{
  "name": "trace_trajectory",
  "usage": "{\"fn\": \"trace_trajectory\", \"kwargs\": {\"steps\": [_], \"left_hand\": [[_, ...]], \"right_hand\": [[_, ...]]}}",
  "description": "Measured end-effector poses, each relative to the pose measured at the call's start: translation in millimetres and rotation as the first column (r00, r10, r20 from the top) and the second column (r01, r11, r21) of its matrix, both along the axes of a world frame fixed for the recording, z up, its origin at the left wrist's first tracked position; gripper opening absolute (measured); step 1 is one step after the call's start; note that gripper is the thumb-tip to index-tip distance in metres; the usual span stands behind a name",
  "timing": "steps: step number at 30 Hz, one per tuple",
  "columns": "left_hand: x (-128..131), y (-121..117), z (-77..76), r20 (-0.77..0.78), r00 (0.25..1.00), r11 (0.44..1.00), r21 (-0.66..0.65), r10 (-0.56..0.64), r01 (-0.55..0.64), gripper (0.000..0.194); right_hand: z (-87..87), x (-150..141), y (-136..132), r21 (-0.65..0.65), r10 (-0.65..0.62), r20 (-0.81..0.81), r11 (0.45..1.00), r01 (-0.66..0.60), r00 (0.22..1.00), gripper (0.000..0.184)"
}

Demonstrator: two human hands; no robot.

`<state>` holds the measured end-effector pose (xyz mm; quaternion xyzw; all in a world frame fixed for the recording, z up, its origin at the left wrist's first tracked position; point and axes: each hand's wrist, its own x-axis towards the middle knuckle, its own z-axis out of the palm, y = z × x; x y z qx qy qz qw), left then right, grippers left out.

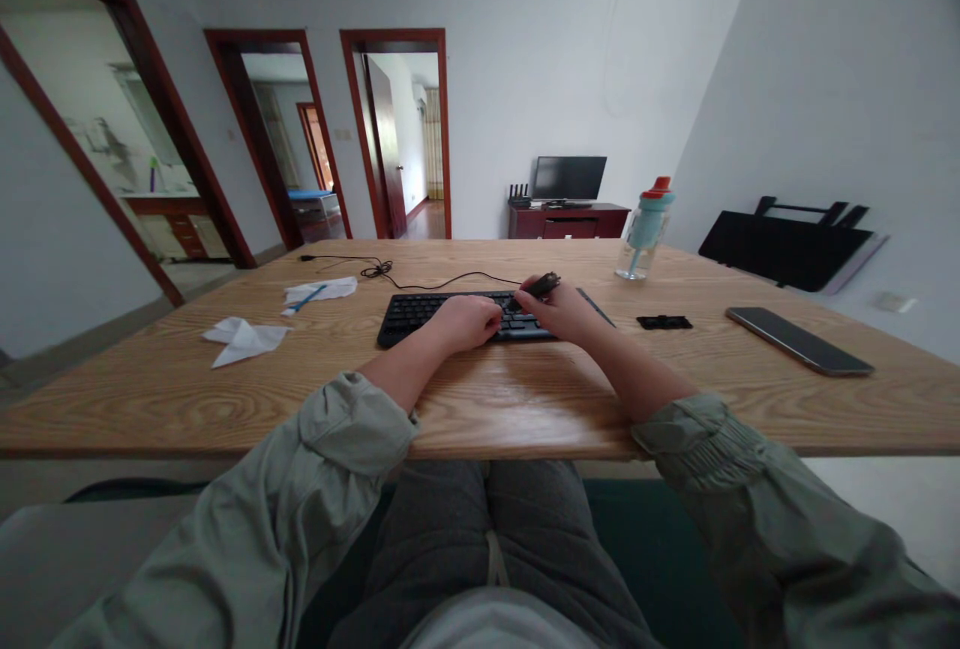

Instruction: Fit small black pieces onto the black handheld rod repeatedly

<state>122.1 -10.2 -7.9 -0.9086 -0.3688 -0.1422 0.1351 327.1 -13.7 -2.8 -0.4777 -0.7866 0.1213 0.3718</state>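
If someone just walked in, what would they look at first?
Probably the two hands in the middle, over the black keyboard: the left hand is curled, and the right hand holds a dark tool. Next might come the bottle with its bright red top, standing farther back on the right side of the table. The crumpled white paper on the left stands out too.

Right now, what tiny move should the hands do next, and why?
I'd probably ease the black tool gently along the keyboard: the right hand grips it slanting down toward the keyboard, and the left hand lies there too, perhaps steadying it.
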Motion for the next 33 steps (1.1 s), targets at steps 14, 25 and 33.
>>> {"fn": "trace_trajectory", "kwargs": {"steps": [14,25,33], "left_hand": [[4.3,3.6,-4.8,-0.058,0.998,0.998,0.056,-0.02,0.023,0.03],[4.7,0.7,-3.0,-0.115,0.993,0.999,0.05,-0.015,0.021,0.031],[5.3,0.0,-5.6,-0.117,0.993,0.998,0.061,-0.023,0.03,0.031]], "right_hand": [[-5.9,-3.7,2.4,0.025,-0.08,-0.017,0.996,0.081,0.997,0.026],[0.0,6.2,-0.1,-0.219,0.073,-0.106,0.971,-0.095,0.992,0.019],[2.5,22.7,4.6,-0.387,0.155,-0.166,0.898,-0.209,0.974,0.026]]}}
